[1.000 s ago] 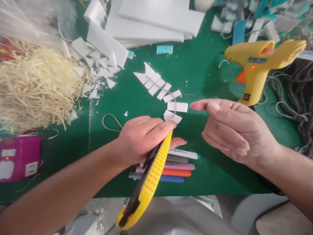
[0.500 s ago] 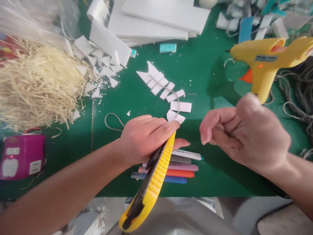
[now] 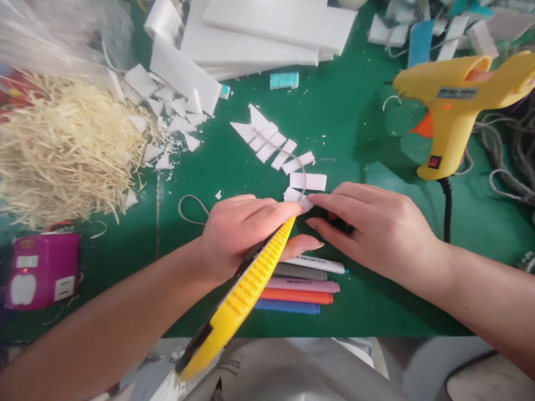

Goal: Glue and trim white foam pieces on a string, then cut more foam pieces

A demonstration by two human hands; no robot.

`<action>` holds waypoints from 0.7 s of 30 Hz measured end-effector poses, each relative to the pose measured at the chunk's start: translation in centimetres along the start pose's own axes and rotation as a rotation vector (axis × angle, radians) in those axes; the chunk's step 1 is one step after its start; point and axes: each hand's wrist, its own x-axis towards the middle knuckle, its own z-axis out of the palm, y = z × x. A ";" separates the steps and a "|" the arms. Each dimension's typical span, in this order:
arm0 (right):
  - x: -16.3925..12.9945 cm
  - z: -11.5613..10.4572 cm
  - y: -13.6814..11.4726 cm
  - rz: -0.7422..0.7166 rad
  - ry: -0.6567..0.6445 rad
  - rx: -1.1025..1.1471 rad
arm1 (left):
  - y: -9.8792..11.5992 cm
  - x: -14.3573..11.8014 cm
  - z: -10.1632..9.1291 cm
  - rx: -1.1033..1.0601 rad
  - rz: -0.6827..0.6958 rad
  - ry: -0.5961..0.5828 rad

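My left hand [image 3: 244, 234] is closed around a yellow utility knife [image 3: 246, 284], whose handle slants toward me over the table edge. Its blade end is hidden under my fingers. The index finger of that hand rests on the lowest white foam piece [image 3: 293, 195]. From the other side, my right hand [image 3: 371, 225] reaches in; its index fingertip touches the same piece, and the thumb stays apart below. A thin grey cord [image 3: 288, 151] curves across a row of white foam strips [image 3: 308, 181], ending in a two-pointed tail [image 3: 248, 125].
A yellow glue gun [image 3: 447, 100] stands at the right. Several markers [image 3: 305, 285] lie below my hands. Straw shavings [image 3: 71, 150], foam scraps [image 3: 179, 114] and a purple power box [image 3: 44, 270] are at the left. White foam sheets [image 3: 267, 33] lie at the back.
My right hand has moved left and down from beside the glue gun to the lowest foam piece. The knife's rear end has swung left and down in my left hand.
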 end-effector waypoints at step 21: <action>0.1 0.8 0.2 -0.090 0.073 -0.177 | -0.5 0.1 -0.1 0.045 0.081 -0.012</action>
